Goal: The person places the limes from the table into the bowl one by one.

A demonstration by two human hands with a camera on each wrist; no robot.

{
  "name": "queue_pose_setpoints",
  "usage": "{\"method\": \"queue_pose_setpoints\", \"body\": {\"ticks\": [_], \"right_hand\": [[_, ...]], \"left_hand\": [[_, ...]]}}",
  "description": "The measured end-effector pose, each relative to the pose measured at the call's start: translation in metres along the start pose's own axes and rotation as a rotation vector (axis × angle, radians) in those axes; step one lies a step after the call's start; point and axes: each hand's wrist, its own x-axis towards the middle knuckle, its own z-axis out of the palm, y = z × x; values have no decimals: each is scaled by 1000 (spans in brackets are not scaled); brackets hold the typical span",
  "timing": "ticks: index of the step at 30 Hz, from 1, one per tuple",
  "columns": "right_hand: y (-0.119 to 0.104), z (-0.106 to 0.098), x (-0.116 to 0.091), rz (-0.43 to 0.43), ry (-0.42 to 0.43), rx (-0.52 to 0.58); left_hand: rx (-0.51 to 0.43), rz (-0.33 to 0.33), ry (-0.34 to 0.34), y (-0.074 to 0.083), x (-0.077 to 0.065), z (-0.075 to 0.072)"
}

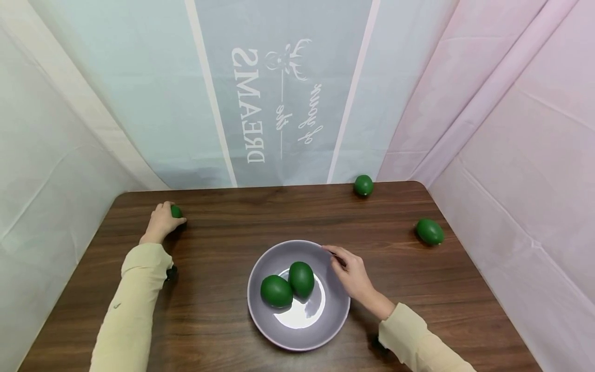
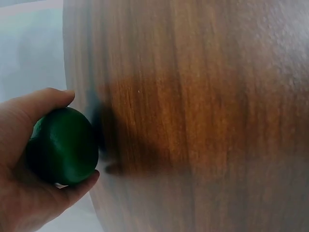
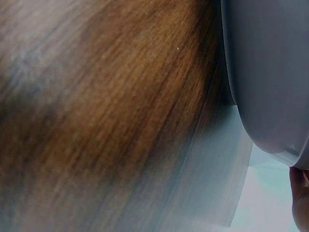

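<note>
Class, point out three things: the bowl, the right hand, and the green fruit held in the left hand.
Bowl [image 1: 299, 338], head view, bare inner wall, near side.
Right hand [image 1: 355, 278], head view, back of the hand.
Held green fruit [image 2: 64, 146], left wrist view, middle of its visible side.

The head view looks forward and down from above the near side of a bowl, taking in most of the table. The left wrist view faces a green fruit up close, beyond and left of the bowl; the right wrist view shows the bowl's outer wall closely. The head view shares both.
</note>
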Motion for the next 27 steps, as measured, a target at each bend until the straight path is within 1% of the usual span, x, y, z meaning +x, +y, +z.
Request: {"method": "queue_pose_setpoints", "body": {"ticks": [6,12,27], "right_hand": [[0,0,0,-3,1,-8],[-1,0,0,-2,3,-3],[-2,0,0,7,3,-8]], "left_hand": [[4,0,-11,1,0,0],[-6,37,-11,1,-2,0],[-4,102,26,10,-4,-2]]}}
